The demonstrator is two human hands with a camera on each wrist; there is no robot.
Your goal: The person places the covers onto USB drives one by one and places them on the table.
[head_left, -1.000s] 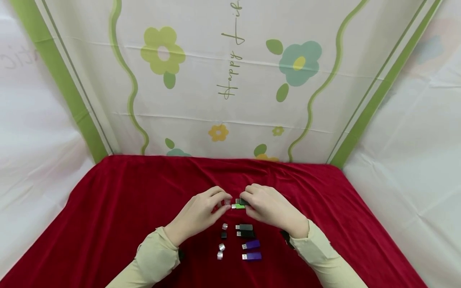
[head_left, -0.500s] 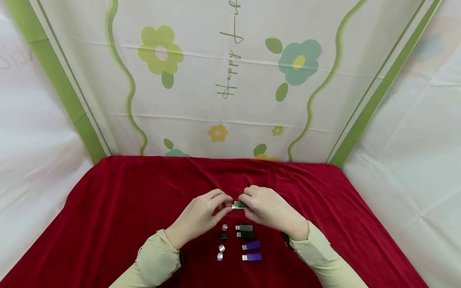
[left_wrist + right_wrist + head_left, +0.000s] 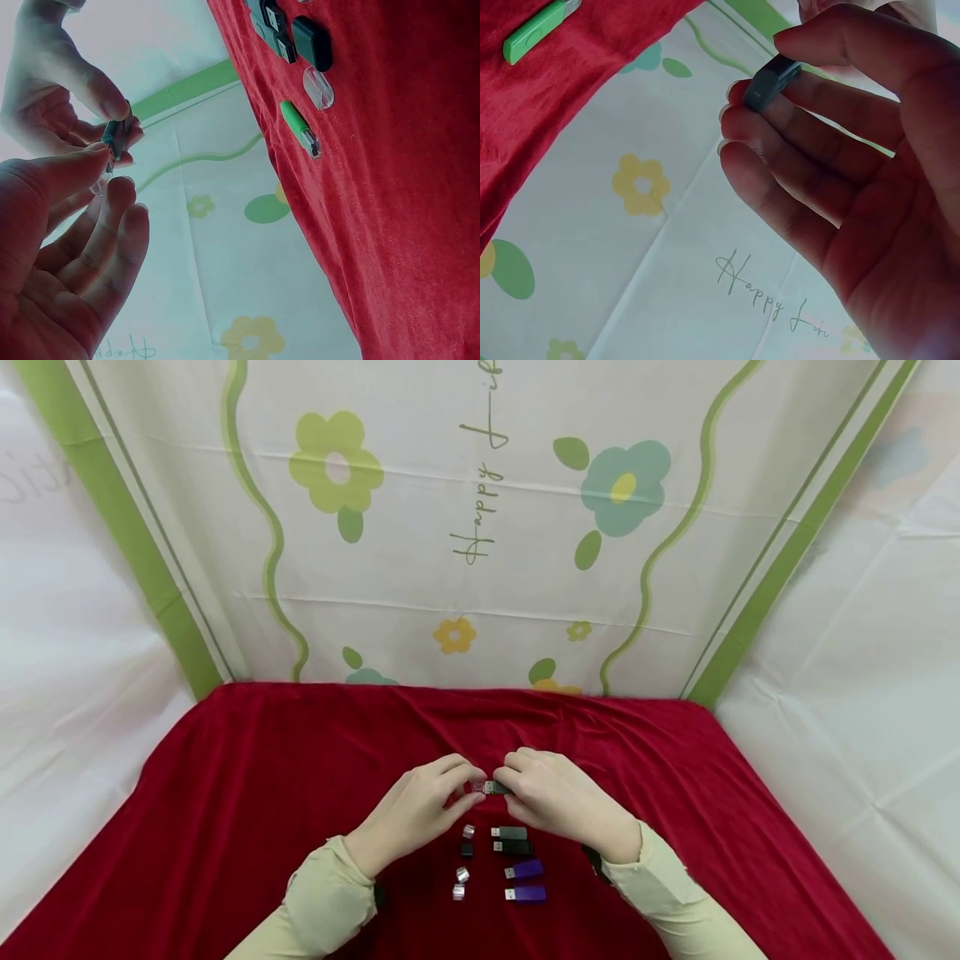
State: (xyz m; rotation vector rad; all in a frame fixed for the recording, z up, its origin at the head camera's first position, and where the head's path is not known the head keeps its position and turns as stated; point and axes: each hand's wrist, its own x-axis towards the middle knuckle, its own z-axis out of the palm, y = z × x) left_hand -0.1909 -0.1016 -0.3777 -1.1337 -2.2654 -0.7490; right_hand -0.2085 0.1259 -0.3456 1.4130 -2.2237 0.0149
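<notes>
Just above the red cloth, my left hand [image 3: 427,793] pinches a small clear cap [image 3: 100,184] between thumb and fingertips. Facing it, my right hand [image 3: 555,795] grips a dark grey USB stick [image 3: 769,84] by its body, metal plug toward the left. Cap and plug meet in line at the fingertips; how far the plug sits inside the cap cannot be told. A green USB stick [image 3: 295,120] lies on the cloth beneath, seen in both wrist views, with the held stick in front of it in the head view.
Nearer on the red cloth [image 3: 300,760] lie a grey stick [image 3: 513,833], a black stick [image 3: 515,847] and two purple sticks [image 3: 529,893]. To their left is a column of clear caps [image 3: 462,875] and a black cap [image 3: 467,850]. A flowered curtain [image 3: 420,568] stands behind.
The dark grey stick has shifted slightly left and down, closing the gap to the clear cap. The green stick beneath has gone out of sight in the head view. The left hand has barely moved.
</notes>
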